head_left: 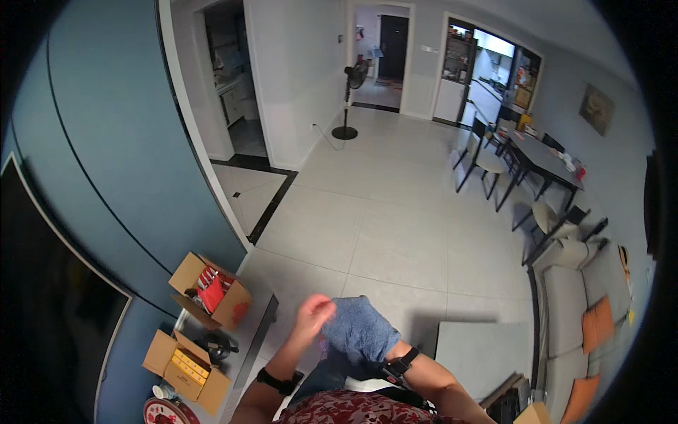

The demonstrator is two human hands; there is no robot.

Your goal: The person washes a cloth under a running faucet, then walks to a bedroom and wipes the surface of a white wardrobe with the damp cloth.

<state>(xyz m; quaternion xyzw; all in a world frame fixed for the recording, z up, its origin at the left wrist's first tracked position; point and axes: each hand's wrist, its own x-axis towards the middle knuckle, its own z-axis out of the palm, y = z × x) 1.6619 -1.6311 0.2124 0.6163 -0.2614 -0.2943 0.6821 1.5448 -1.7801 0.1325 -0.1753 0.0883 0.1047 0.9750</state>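
A blue-grey towel-like cloth (360, 327) is draped over my right hand, covering its fingers completely. Only the right wrist (404, 357), with a black watch on it, comes out from under the cloth. My left hand (313, 318) is raised close beside the cloth's left edge. Its fingers look bent but are smeared by motion, and I cannot tell whether they touch the cloth. A dark band (279, 381) circles my left wrist.
On a low grey cabinet (258, 332) at left stand an open cardboard box (229, 307) with red items and another (185, 385) with yellow packs. A grey low table (480, 353) and a sofa (565, 304) are at right. A fan (346, 106) stands ahead, a dining table (540, 159) far right.
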